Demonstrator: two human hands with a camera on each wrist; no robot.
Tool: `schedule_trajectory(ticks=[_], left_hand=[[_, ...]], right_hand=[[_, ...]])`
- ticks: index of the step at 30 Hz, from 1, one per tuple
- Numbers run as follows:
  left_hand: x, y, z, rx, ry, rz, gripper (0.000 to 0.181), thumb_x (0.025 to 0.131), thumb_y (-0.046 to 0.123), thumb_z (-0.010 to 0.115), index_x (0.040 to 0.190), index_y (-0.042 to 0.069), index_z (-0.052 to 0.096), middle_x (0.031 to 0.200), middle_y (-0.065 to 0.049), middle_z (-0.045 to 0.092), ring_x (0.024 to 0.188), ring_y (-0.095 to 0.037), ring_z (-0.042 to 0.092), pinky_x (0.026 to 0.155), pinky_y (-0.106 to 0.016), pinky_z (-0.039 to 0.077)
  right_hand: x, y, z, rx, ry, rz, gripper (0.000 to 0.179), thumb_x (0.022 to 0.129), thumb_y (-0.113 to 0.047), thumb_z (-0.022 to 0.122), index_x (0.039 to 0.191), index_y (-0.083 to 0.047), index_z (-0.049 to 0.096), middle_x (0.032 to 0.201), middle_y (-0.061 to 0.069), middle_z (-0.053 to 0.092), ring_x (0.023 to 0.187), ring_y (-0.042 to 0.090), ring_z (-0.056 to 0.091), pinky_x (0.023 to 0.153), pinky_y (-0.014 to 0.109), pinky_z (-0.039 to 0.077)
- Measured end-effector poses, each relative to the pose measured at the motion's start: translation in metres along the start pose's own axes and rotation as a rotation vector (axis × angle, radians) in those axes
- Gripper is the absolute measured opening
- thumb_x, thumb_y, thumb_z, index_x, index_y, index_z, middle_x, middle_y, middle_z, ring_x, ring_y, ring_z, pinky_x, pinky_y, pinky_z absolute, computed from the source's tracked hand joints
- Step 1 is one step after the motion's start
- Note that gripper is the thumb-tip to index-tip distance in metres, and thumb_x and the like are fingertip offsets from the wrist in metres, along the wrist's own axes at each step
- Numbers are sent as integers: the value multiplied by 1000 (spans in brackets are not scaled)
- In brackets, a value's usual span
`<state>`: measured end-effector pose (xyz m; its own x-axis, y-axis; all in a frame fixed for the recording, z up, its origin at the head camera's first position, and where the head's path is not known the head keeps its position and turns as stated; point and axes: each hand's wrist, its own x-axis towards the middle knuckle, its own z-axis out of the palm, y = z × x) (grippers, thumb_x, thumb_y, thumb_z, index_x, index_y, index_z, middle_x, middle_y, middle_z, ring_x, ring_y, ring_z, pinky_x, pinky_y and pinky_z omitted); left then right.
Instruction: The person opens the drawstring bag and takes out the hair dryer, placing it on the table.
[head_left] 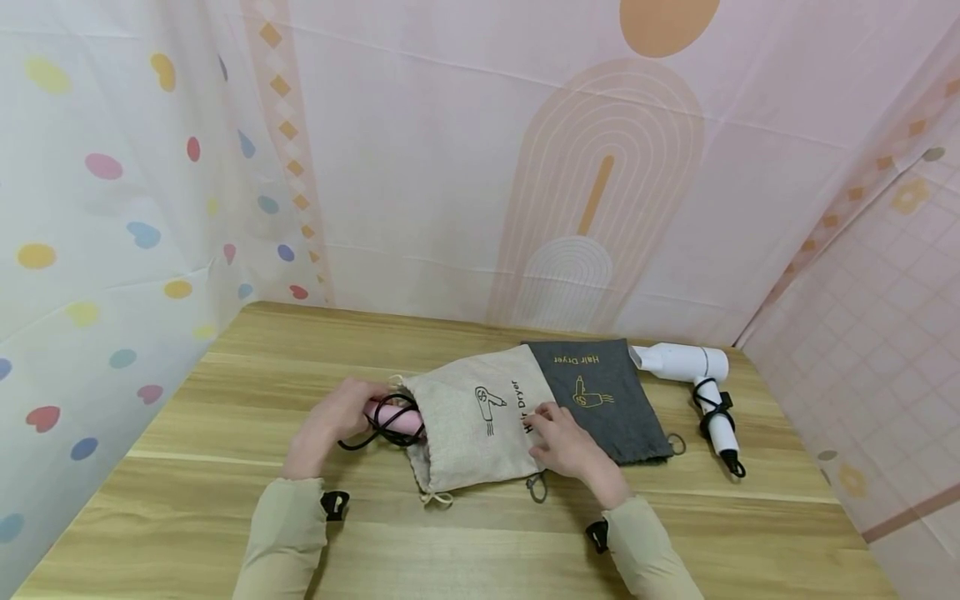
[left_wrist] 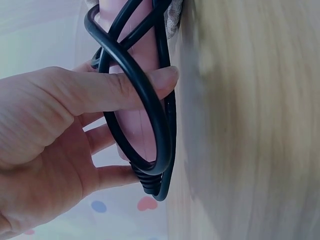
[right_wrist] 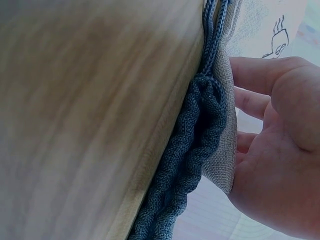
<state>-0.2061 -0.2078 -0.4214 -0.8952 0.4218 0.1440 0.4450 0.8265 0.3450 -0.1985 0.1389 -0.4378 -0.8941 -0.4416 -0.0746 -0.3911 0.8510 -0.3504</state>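
Note:
My left hand grips the pink handle of a hair dryer at the mouth of a beige drawstring bag. A black cord loops around the handle, and in the left wrist view my thumb lies across it. The dryer's other end is hidden inside the bag. My right hand rests on the bag's closed right end, its fingers on the cloth by the "Hair Dryer" lettering. Beneath that end lies part of a dark grey drawstring bag, whose gathered edge shows in the right wrist view.
A white hair dryer with its black cord wound round the handle lies to the right of the grey bag. The wooden table meets patterned cloth at the back and sides. Drawstring loops stick out from both bags.

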Motion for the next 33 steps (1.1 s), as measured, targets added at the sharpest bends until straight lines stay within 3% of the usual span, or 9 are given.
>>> schedule_trajectory(ticks=[6, 13, 20, 33], left_hand=[[0, -1, 0, -6, -2, 1, 41, 57, -21, 60, 78, 14, 61, 76, -1, 64, 72, -16, 56, 66, -32, 45], [-1, -5, 0, 15, -6, -17, 48, 58, -21, 59, 93, 10, 69, 88, -7, 70, 83, -23, 64, 73, -39, 51], [-2, -5, -1, 19, 2, -18, 40, 59, -21, 58, 78, 14, 62, 78, -2, 65, 75, -17, 58, 67, -34, 46], [-8, -6, -4, 5, 26, -17, 39, 56, -19, 61, 77, 14, 64, 75, 0, 65, 71, -15, 56, 66, -33, 46]], right_hand=[[0, 0, 0, 0, -1, 2, 40, 88, -16, 67, 126, -10, 59, 134, 12, 46, 124, 32, 43, 89, 49, 47], [0, 0, 0, 0, -3, 6, 40, 87, -16, 67, 126, -10, 59, 134, 12, 46, 124, 32, 43, 89, 48, 48], [0, 1, 0, 9, 4, 9, 40, 87, -15, 67, 125, -10, 59, 133, 12, 46, 124, 31, 43, 89, 48, 48], [-1, -1, -1, 15, -2, 6, 40, 88, -15, 66, 127, -9, 58, 135, 13, 45, 124, 31, 42, 90, 48, 47]])
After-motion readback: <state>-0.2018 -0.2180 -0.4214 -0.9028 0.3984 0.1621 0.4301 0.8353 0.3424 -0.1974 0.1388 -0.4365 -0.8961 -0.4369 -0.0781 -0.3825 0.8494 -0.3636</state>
